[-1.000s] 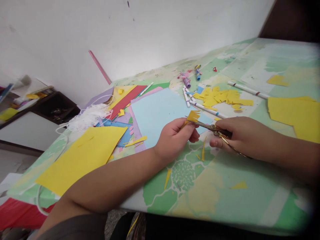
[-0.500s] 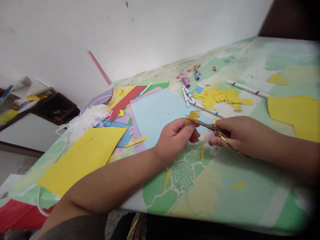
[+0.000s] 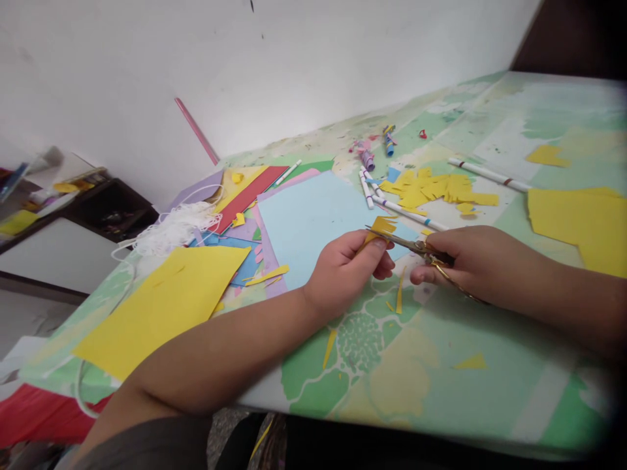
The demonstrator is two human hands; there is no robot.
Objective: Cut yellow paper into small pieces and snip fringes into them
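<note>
Between the thumb and fingers of my left hand (image 3: 345, 264) is a small piece of yellow paper (image 3: 385, 225) with a fringed far edge. My right hand (image 3: 482, 261) is closed round the handles of a pair of scissors (image 3: 414, 246), whose blades lie across that piece, pointing left. Beneath and behind my left hand lies a light blue sheet (image 3: 313, 215). Thin yellow offcuts (image 3: 400, 294) are scattered on the patterned tablecloth (image 3: 416, 391) below the hands. Past the scissors sits a pile of fringed yellow paper pieces (image 3: 435, 188).
White markers (image 3: 409, 212) lie behind my hands, with paper rolls (image 3: 365, 156) farther back. Yellow sheets (image 3: 166, 307) lie on the left, another yellow sheet (image 3: 578, 219) on the right. Tangled white string (image 3: 179, 228) rests near a red strip (image 3: 252, 199). A white wall (image 3: 318, 72) bounds the back.
The whole view has shifted very slightly. Both hands, the scissors and the fringed paper keep nearly the same positions.
</note>
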